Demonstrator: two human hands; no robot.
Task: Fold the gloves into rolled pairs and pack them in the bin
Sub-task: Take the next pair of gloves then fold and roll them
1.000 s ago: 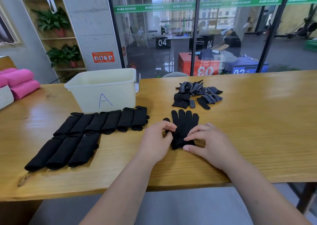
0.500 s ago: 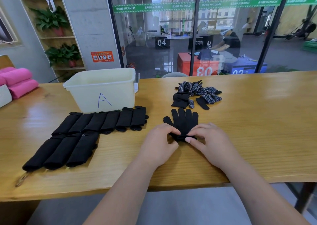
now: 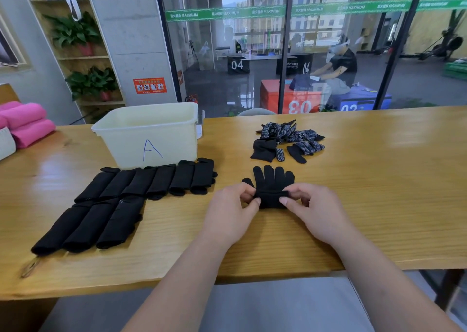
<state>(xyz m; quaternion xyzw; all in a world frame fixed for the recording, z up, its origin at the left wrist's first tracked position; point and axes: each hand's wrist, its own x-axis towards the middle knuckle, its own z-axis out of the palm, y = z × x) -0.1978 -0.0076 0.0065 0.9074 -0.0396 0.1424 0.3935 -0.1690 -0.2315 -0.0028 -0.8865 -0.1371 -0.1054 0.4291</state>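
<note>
A black glove pair (image 3: pixel 273 182) lies flat in the middle of the table, fingers pointing away from me, its cuff end rolled up into a short roll. My left hand (image 3: pixel 231 211) pinches the roll's left end and my right hand (image 3: pixel 312 211) pinches its right end. Several rolled black pairs (image 3: pixel 121 202) lie in two rows to the left. Behind them stands the cream bin (image 3: pixel 151 135) marked "A". A loose heap of black and dotted gloves (image 3: pixel 286 142) sits farther back.
The wooden table (image 3: pixel 379 180) runs across the view, its front edge close to me. Pink rolled towels (image 3: pixel 25 124) lie at the far left. A glass wall stands behind the table. A small loop (image 3: pixel 30 267) lies near the front left edge.
Both hands have rolled the cuff end of the glove pair away from me, so the roll is thicker and less of the palm shows.
</note>
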